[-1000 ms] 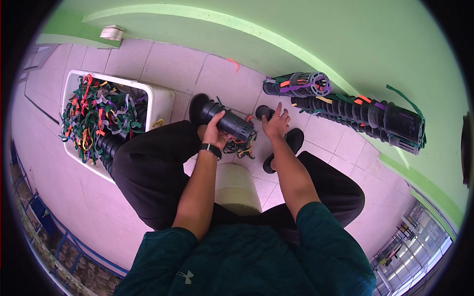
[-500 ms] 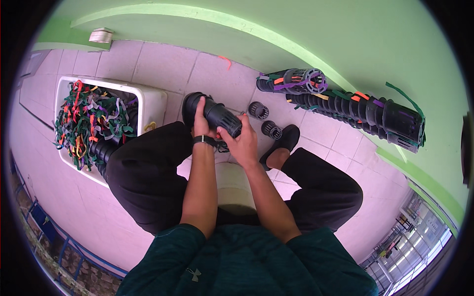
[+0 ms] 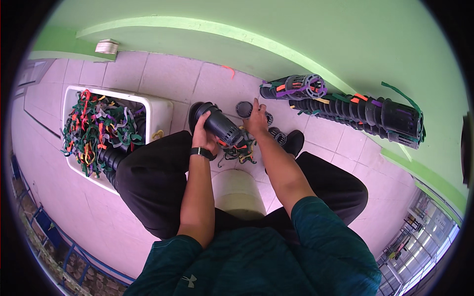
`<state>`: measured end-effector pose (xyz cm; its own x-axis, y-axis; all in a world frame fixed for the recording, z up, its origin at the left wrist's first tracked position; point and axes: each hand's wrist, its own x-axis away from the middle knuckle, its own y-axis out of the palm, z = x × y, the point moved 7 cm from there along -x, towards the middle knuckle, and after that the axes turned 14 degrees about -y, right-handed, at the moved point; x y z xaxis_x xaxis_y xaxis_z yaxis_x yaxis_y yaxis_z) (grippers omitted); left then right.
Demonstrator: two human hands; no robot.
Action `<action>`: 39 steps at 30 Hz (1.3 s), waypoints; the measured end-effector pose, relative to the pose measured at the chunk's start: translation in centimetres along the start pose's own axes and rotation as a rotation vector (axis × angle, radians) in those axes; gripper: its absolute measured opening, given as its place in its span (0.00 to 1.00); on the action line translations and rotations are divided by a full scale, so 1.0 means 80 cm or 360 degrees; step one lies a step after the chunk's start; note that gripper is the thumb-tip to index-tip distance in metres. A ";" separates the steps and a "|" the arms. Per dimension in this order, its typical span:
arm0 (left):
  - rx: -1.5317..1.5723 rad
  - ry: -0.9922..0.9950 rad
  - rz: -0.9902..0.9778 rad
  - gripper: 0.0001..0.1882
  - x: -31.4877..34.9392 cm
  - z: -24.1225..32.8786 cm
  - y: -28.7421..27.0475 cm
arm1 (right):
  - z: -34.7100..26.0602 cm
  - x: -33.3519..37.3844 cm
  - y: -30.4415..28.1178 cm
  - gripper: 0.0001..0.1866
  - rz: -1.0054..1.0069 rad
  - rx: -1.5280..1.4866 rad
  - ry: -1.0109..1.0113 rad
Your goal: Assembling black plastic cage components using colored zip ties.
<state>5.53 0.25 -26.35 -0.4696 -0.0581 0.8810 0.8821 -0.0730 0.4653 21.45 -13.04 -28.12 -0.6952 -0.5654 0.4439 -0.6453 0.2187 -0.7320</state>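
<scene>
My left hand (image 3: 206,134) is wrapped around a black plastic net pot (image 3: 220,126) with slots toward its lower end, tilted over the floor. Below that end lies a tangle of coloured strips (image 3: 240,152), mostly green and yellow. My right hand (image 3: 256,120) is farther forward, just above the tiles. It appears closed on a small grey slotted cup (image 3: 244,109) at its left side, though the grip is partly hidden. Another slotted cup (image 3: 269,118) shows behind the hand, and one more small cup (image 3: 278,135) lies beside my right shoe.
At left, a white bin (image 3: 160,116) holds dark ribbed pots and a heap of coloured strips (image 3: 98,130). Long stacks of nested black pots (image 3: 355,113) lie along the green wall at right. A cream round container (image 3: 238,195) stands between my legs. An orange strip (image 3: 229,71) lies near the wall.
My right hand has left the pot's slotted end and moved forward and right to the small cups. My left hand keeps the pot. More of the strips beneath it now shows.
</scene>
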 end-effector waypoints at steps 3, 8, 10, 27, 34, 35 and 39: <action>0.0077 -0.0012 -0.0034 0.24 -0.018 -0.015 -0.007 | 0.005 0.021 -0.021 0.44 0.0399 0.0042 -0.0173; 0.0091 0.0056 -0.0121 0.22 -0.016 -0.033 0.012 | -0.061 0.132 -0.001 0.30 -0.0302 -0.2079 0.0812; -0.0176 0.0038 -0.0198 0.21 -0.014 -0.041 0.026 | -0.052 0.145 -0.011 0.29 -0.0241 -0.2073 0.0683; -0.0265 -0.0383 -0.0058 0.20 0.019 -0.070 0.042 | 0.193 0.081 -0.098 0.45 0.0562 0.0068 0.0564; -0.0318 -0.0342 -0.0015 0.20 0.056 -0.101 -0.003 | 0.189 0.080 -0.077 0.49 0.0518 0.0033 0.0783; -0.0248 -0.0221 -0.0002 0.20 0.049 -0.094 -0.002 | 0.184 0.089 -0.088 0.48 0.0711 0.0077 0.0692; -0.0074 -0.0004 0.0080 0.20 0.029 -0.079 0.003 | 0.059 0.148 -0.040 0.37 0.0023 -0.1410 0.0557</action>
<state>4.40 -6.20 -24.71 -0.4248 -0.0602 0.9033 0.9017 -0.1164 0.4163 16.78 -24.22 -22.98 -0.6675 -0.3195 0.6725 -0.5418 0.8280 -0.1444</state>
